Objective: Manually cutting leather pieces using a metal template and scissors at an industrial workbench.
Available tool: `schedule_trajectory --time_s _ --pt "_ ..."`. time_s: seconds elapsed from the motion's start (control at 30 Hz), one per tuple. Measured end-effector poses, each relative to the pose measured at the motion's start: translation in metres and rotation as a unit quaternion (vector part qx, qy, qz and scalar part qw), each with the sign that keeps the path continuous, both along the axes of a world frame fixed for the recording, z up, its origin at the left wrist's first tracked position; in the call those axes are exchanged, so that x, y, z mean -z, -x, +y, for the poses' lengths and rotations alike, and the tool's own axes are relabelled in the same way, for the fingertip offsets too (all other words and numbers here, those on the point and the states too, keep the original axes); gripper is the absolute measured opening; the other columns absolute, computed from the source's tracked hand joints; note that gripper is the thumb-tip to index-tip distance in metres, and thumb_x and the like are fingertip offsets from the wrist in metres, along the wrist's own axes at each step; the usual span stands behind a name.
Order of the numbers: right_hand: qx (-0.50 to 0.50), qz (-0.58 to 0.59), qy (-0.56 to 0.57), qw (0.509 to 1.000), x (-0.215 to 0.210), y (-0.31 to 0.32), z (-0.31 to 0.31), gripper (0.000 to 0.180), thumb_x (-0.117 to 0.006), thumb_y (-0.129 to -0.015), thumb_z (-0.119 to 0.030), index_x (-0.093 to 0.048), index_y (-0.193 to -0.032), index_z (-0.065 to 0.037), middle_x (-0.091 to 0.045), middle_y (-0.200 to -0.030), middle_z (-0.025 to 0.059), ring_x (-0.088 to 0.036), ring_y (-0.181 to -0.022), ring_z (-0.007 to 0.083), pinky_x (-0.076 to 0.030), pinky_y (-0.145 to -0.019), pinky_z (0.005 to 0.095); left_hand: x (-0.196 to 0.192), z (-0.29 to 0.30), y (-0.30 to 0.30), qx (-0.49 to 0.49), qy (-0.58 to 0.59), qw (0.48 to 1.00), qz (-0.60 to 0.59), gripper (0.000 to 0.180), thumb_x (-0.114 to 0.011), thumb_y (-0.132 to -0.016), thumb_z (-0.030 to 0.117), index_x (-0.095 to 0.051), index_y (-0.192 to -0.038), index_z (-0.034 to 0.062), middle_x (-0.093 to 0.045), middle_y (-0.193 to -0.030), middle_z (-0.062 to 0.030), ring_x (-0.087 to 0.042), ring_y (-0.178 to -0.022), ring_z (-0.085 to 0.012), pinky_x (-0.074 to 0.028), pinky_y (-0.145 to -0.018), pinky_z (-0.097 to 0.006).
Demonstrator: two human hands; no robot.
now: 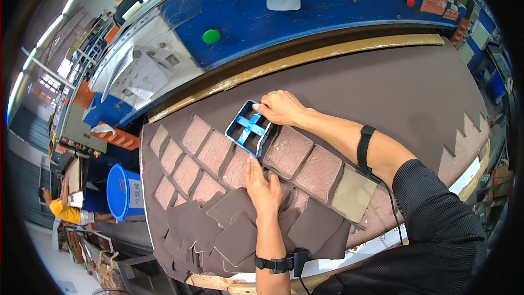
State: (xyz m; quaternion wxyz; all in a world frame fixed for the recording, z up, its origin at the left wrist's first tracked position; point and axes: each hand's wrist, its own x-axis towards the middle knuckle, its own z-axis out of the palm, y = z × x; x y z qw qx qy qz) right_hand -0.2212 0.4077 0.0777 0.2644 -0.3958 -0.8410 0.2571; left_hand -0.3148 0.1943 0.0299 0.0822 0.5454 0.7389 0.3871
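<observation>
1. So, the blue metal cutting die point(249, 127) sat on the dark brown sheet point(382, 87), right at the far end of the rows of holes already punched out, about midway between the sheet's left and right edges. Its cross-braced frame was tilted, with the long axis running from the far-left down toward the near-right, parallel to the diagonal rows of cutouts point(196, 158).

2. The right hand point(281, 107) was the one on it, no contest. It came in from the right edge of the sheet, fingers curled over the die's far-right corner, thumb along the rim. Looked like a grip on the frame, not a flat press.

3. The left hand point(263, 186) lay just on the near side of the die, palm down and fingers together, flat on the sheet between two cutouts. Fingertips pointed at the die's near corner and were close to it, but I couldn't tell if they actually touched.

4. So the die lay straight ahead of the left hand and to the left of the right one, with uncut sheet stretching beyond it to the far edge.

5. Loose cut brown pieces point(240, 229) were heaped by the near edge, just left and right of the left wrist, and one tan piece point(353, 193) lay off to the near right.
</observation>
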Motion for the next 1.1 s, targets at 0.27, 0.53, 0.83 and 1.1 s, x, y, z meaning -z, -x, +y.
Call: schedule_trajectory --time_s 0.27,0.53,0.83,1.1 --pt "-0.109 0.056 0.045 0.991 0.025 -0.038 0.013 0.063 -0.045 -0.098 -0.056 -0.055 -0.141 -0.011 -0.056 -0.138 0.0194 -0.047 -0.134 0.0336 -0.030 -0.110 0.0474 -0.003 0.002 0.000 0.000 0.006 1.000 -0.013 0.059 -0.059 -0.080 0.003 -0.048 -0.137 -0.0106 -0.052 -0.137 -0.0294 -0.047 -0.131 -0.0425 -0.035 -0.113 -0.046" --pt "-0.124 0.029 0.004 0.992 0.037 -0.039 0.013 0.057 -0.056 -0.094 -0.051 -0.058 -0.139 -0.016 -0.056 -0.138 0.0229 -0.044 -0.137 0.0299 -0.024 -0.112 0.0422 0.008 0.004 -0.007 -0.020 -0.007 1.000 0.018 0.058 -0.059 -0.079 0.000 -0.051 -0.136 -0.0082 -0.054 -0.134 -0.0288 -0.051 -0.127 -0.0405 -0.038 -0.110 -0.042" --pt "-0.125 0.056 0.004 0.991 0.040 -0.043 0.017 0.055 -0.059 -0.092 -0.050 -0.061 -0.136 -0.017 -0.057 -0.136 0.0241 -0.046 -0.135 0.0313 -0.024 -0.112 0.0424 0.000 0.006 -0.010 -0.006 0.007 0.999 0.033 0.059 -0.062 -0.078 0.002 -0.050 -0.133 -0.0141 -0.055 -0.132 -0.0313 -0.048 -0.128 -0.0448 -0.036 -0.111 -0.048" --pt "-0.122 0.059 -0.005 0.991 0.040 -0.046 0.017 0.058 -0.060 -0.091 -0.053 -0.061 -0.136 -0.017 -0.058 -0.134 0.0236 -0.047 -0.134 0.0308 -0.025 -0.111 0.0420 -0.003 0.009 -0.012 0.006 -0.001 0.999 0.047 0.058 -0.061 -0.077 0.002 -0.050 -0.131 -0.0154 -0.056 -0.130 -0.0328 -0.049 -0.126 -0.0458 -0.037 -0.110 -0.048"
